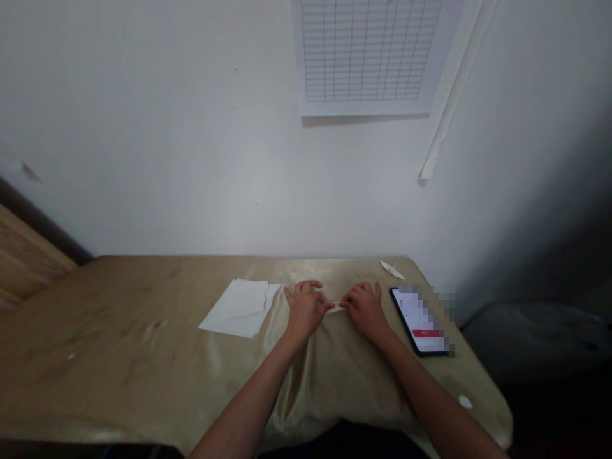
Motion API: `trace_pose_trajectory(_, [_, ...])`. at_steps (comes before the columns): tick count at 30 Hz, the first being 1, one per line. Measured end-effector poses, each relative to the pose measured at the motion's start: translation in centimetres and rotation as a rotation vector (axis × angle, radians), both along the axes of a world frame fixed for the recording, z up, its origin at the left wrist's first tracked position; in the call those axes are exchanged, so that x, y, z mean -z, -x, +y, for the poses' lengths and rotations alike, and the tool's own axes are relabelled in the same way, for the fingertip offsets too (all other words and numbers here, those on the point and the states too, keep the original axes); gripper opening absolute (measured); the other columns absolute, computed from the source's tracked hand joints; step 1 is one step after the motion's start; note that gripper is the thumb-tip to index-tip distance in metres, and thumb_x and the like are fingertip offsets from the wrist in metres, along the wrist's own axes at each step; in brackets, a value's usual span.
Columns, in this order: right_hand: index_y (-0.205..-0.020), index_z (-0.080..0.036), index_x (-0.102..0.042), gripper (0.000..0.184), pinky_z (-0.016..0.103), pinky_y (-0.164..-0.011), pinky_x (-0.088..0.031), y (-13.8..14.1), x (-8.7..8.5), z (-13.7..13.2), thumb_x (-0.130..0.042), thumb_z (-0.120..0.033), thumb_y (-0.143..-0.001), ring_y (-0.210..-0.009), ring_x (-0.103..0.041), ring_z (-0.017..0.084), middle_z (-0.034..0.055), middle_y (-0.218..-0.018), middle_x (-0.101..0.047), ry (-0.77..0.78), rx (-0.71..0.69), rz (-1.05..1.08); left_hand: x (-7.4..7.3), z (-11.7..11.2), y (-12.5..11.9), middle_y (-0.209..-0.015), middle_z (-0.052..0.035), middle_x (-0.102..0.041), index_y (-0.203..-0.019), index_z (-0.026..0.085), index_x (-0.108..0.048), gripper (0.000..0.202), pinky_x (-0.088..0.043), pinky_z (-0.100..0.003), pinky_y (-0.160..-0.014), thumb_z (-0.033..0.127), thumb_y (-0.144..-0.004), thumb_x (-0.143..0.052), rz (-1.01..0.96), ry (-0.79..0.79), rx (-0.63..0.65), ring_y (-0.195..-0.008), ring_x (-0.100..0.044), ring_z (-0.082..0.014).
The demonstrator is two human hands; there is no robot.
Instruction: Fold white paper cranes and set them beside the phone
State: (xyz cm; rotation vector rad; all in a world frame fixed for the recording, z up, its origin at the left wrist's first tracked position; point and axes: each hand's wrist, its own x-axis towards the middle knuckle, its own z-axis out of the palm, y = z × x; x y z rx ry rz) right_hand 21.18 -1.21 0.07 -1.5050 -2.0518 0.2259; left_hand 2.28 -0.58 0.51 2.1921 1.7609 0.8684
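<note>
My left hand (305, 306) and my right hand (366, 307) rest close together on the table (119, 344), which is covered by a shiny tan cloth. Between them lies a small folded piece of white paper (336, 307). The fingertips of both hands pinch its two ends, with the fingers curled. Most of the paper is hidden under the hands.
A stack of lined white sheets (241, 307) lies left of my left hand. A phone (421, 320) with a lit screen lies right of my right hand. A small folded paper figure (392, 269) sits near the far right corner. A grid chart (368, 54) hangs on the wall.
</note>
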Motion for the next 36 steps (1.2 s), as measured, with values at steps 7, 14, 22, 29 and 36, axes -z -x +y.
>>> trace_pose_trajectory(7, [-0.085, -0.027, -0.075, 0.016, 0.067, -0.117, -0.009, -0.66, 0.6, 0.53, -0.061, -0.027, -0.094, -0.109, -0.056, 0.027, 0.0041, -0.093, -0.072, 0.025, 0.017, 0.009, 0.2, 0.21, 0.37, -0.132, -0.0057, -0.063, -0.081, 0.027, -0.077, 0.006, -0.008, -0.081, -0.115, 0.023, -0.083, -0.074, 0.013, -0.004, 0.055, -0.132, -0.047, -0.0351])
trace_pose_trajectory(14, [-0.093, -0.03, -0.076, 0.013, 0.062, -0.119, -0.009, -0.14, 0.74, 0.29, -0.063, -0.031, -0.094, -0.11, -0.055, 0.025, 0.003, -0.097, -0.072, -0.002, -0.077, 0.041, -0.21, -0.19, 0.15, -0.134, -0.0064, -0.062, -0.086, 0.027, -0.077, 0.004, -0.005, -0.077, -0.117, 0.025, -0.085, -0.074, 0.026, -0.013, 0.127, -0.133, -0.046, -0.0322])
trace_pose_trajectory(22, [-0.088, -0.027, -0.076, 0.014, 0.056, -0.116, -0.016, -0.64, 0.51, 0.66, -0.063, -0.026, -0.093, -0.108, -0.056, 0.024, 0.0035, -0.097, -0.072, 0.024, -0.021, 0.092, 0.05, 0.38, 0.53, -0.133, -0.0054, -0.064, -0.088, 0.028, -0.079, 0.01, -0.018, -0.069, -0.118, 0.029, -0.078, -0.082, -0.064, 0.019, 0.101, -0.132, -0.047, -0.0319])
trace_pose_trajectory(29, [-0.089, -0.026, -0.074, 0.018, 0.056, -0.118, -0.014, -0.51, 0.47, 0.35, -0.057, -0.029, -0.095, -0.11, -0.055, 0.025, 0.004, -0.1, -0.071, 0.022, -0.028, 0.133, 0.06, 0.59, 0.56, -0.129, -0.0042, -0.067, -0.09, 0.03, -0.08, 0.011, -0.035, -0.052, -0.113, 0.029, -0.079, -0.081, -0.139, -0.005, 0.106, -0.127, -0.053, -0.0275])
trace_pose_trajectory(36, [-0.095, -0.028, -0.074, 0.019, 0.059, -0.119, -0.012, -0.34, 0.41, 0.17, -0.057, -0.034, -0.098, -0.113, -0.055, 0.025, 0.0039, -0.103, -0.071, 0.007, -0.06, 0.112, -0.1, 0.49, 0.65, -0.131, -0.0036, -0.066, -0.085, 0.03, -0.081, 0.004, -0.031, -0.055, -0.115, 0.03, -0.081, -0.079, -0.126, 0.003, 0.081, -0.129, -0.051, -0.0279])
